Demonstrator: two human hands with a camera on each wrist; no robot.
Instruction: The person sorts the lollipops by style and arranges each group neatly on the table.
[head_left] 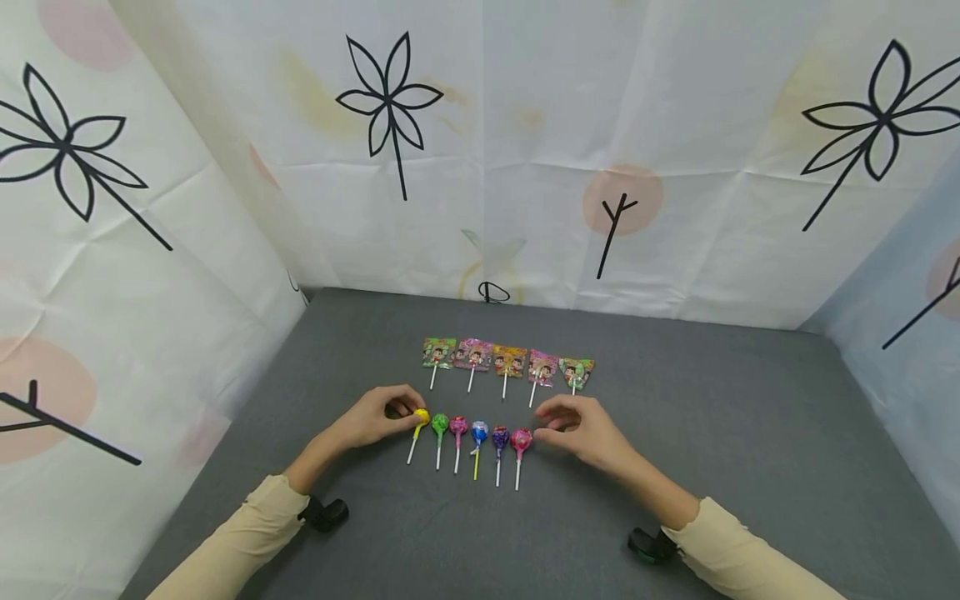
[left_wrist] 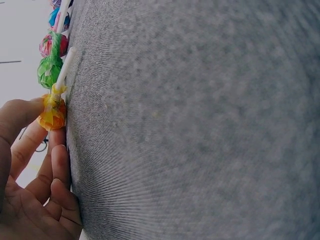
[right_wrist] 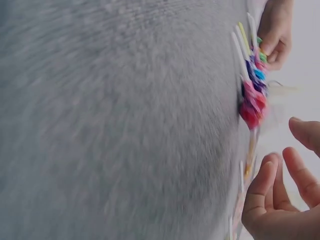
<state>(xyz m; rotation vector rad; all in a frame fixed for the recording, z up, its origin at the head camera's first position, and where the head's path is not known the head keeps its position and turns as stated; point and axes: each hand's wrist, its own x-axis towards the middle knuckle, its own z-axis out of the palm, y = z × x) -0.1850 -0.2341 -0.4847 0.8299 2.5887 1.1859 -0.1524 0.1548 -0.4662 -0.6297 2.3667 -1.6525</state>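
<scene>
A row of round-headed lollipops lies on the grey cloth. At its left end, my left hand point(head_left: 384, 414) pinches the yellow lollipop point(left_wrist: 52, 112) by its wrapped head, thumb on one side and fingers on the other. Beside it come a green lollipop point(head_left: 440, 425), a pink one point(head_left: 458, 426), a blue one with a yellow stick point(head_left: 479, 432) and a purple one point(head_left: 500, 438). The red-pink lollipop point(head_left: 521, 440) ends the row on the right. Just right of that, my right hand point(head_left: 588, 429) hovers with thumb and fingers apart, holding nothing.
Behind the row lie several flat-wrapped lollipops, among them a green packet point(head_left: 438, 352), an orange packet point(head_left: 510, 362) and a pink packet point(head_left: 542, 367). A printed white curtain point(head_left: 525, 125) stands behind the grey table point(head_left: 720, 400).
</scene>
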